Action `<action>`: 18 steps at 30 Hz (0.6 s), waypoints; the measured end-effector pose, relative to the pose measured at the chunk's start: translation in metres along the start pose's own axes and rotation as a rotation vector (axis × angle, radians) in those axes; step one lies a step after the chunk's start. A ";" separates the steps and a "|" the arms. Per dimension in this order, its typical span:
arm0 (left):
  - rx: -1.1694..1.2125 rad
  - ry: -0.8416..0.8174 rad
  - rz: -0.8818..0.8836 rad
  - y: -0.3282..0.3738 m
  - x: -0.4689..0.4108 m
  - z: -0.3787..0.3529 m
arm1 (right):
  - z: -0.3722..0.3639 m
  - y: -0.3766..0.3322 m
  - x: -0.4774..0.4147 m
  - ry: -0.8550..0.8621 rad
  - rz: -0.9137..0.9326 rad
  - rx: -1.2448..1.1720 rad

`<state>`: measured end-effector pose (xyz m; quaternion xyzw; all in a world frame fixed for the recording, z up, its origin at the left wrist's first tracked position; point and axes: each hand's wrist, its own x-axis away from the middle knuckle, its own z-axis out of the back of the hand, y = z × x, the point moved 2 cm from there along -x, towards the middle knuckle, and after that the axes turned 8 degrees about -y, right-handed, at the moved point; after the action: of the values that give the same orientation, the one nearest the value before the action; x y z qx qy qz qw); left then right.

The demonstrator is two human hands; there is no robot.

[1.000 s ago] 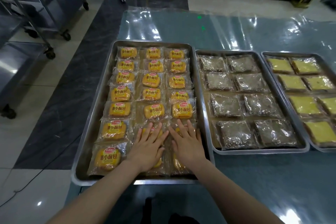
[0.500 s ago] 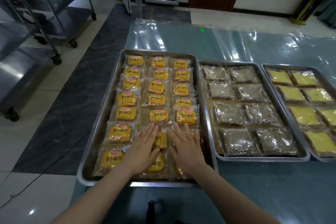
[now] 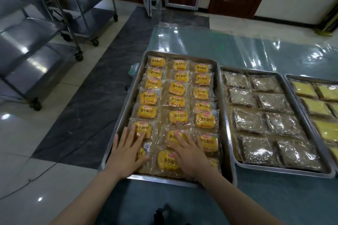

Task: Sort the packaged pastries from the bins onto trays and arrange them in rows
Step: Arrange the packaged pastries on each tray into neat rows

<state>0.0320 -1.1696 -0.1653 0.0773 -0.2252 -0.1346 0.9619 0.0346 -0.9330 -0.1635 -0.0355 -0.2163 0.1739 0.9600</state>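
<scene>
Both hands are laid flat on the near end of the left tray [image 3: 126, 113], with nothing gripped at all. The left hand [image 3: 126, 153] is spread wide, fingers straight, and pressed on the yellow bun packs [image 3: 178, 88] of the left column's last two rows. The right hand [image 3: 190, 155] is flattened the same way over the middle column's near packs. The packs are lined up in three columns. Just beside them, brown pastries [image 3: 247, 121] are set in pairs on a second tray [image 3: 281, 169], and yellow squares [image 3: 316, 107] are seen further right. Everything is parked on the film-covered worktop [image 3: 201, 42].
</scene>
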 end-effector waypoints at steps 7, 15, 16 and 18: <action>0.034 -0.104 -0.038 -0.004 -0.003 -0.005 | 0.006 -0.024 -0.009 -0.007 0.132 0.012; 0.030 -0.172 -0.058 -0.002 0.006 -0.002 | 0.017 -0.051 -0.029 0.059 0.134 -0.070; 0.025 -0.175 -0.057 -0.002 0.008 -0.003 | 0.022 -0.054 -0.034 0.059 0.147 -0.084; -0.001 -0.178 -0.057 -0.003 0.013 -0.004 | 0.033 -0.060 -0.047 0.043 0.173 -0.120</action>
<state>0.0443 -1.1761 -0.1645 0.0708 -0.3075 -0.1686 0.9338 -0.0004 -1.0056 -0.1439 -0.1150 -0.2021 0.2419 0.9420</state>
